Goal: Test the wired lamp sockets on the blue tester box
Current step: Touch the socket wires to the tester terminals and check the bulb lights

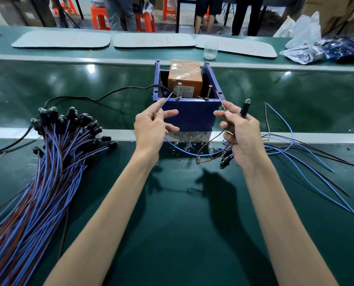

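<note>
We look down over a green worktop (182,223) at our two bare hands, raised in front of the blue tester box (192,116). The box is open-topped and stands in the middle of the scene. It holds an orange transformer (185,79), with two upright metal posts in front of that.

Our left hand (151,129) pinches a blue wire (165,102) between thumb and forefinger. The wire's tip points at the left post (179,89) and stops just short of it. Our right hand (240,131) pinches the matching brown wire (220,100), whose tip is near the right post (209,90) but apart from it. The other fingers of that hand grip a black lamp socket (244,109) with its small bulb upright. The bulb looks unlit.

We judge this socket's test to be on the point of starting, since neither wire end seems to touch a post yet.

A large bundle of wired sockets (68,131) lies to the left. A few more sockets (223,155) lie under our right hand, and loose wires (296,145) trail off to the right. We cannot tell which group is tested and which is waiting, so the share of work left is unclear.
</note>
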A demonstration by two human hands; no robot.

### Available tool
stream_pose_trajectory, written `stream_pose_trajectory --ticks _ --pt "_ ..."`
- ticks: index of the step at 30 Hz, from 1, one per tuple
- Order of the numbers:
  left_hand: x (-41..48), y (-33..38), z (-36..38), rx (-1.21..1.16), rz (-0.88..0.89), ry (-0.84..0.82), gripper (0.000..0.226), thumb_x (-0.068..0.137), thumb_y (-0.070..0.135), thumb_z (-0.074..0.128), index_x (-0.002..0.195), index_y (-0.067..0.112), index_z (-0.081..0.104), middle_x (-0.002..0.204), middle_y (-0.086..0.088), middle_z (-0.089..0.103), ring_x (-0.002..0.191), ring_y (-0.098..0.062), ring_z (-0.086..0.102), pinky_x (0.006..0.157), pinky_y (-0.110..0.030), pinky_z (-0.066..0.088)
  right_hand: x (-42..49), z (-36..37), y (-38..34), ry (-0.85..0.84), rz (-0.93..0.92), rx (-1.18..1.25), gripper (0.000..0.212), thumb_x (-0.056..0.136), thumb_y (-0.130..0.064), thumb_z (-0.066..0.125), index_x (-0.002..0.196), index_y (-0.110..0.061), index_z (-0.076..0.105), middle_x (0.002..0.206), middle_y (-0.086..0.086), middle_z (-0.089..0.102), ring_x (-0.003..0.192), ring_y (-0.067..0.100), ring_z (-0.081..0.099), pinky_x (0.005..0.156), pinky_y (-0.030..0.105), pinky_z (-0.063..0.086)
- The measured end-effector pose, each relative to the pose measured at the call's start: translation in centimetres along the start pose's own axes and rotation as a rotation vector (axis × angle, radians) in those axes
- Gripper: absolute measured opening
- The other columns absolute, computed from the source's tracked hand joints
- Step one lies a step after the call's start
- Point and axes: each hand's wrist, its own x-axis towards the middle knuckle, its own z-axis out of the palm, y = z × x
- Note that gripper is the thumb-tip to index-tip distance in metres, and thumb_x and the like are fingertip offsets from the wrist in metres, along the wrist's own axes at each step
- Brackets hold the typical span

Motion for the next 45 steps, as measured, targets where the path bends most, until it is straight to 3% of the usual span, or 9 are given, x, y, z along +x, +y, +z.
stream_pose_trajectory --ticks 5,15,25,45 --pt "-0.07 0.03 0.09 0.003 0.016 0.026 0.026 0.102 0.010 0.041 0.114 0.020 0.060 0.090 0.008 0.072 0.046 -0.006 0.062 0.046 -0.012 0.041 0.00 0.19 0.24 -0.019 0.006 -0.014 0.028 0.095 -0.002 0.048 0.114 -0.012 0.066 0.080 -0.002 0.073 0.053 0.003 0.045 0.038 0.013 0.027" --pt "-0.11 0.19 0.19 -0.105 -0.036 -0.028 0.026 0.102 0.009 0.040 0.111 0.021 0.062 0.085 0.009 0.074 0.047 -0.003 0.057 0.048 -0.012 0.040 -0.06 0.03 0.01 -0.013 0.010 -0.025 0.029 0.096 -0.002 0.048 0.117 -0.011 0.065 0.081 -0.002 0.071 0.055 0.004 0.044 0.039 0.013 0.027" --pt "0.01 0.26 0.34 -0.101 -0.036 -0.049 0.027 0.102 0.006 0.038 0.114 0.013 0.061 0.084 0.005 0.071 0.044 -0.002 0.055 0.046 -0.012 0.037 -0.31 0.22 -0.06 -0.035 0.018 -0.034 0.028 0.095 -0.001 0.047 0.100 -0.018 0.069 0.074 -0.005 0.070 0.052 0.002 0.041 0.036 0.012 0.025" --pt "-0.17 0.65 0.24 -0.082 -0.055 -0.008 0.030 0.103 0.005 0.035 0.104 0.016 0.063 0.076 0.005 0.066 0.041 -0.002 0.048 0.045 -0.013 0.035 -0.28 0.07 -0.25 -0.035 0.017 -0.022 0.029 0.093 0.001 0.045 0.096 -0.013 0.070 0.066 -0.007 0.064 0.049 0.003 0.031 0.034 0.012 0.020"
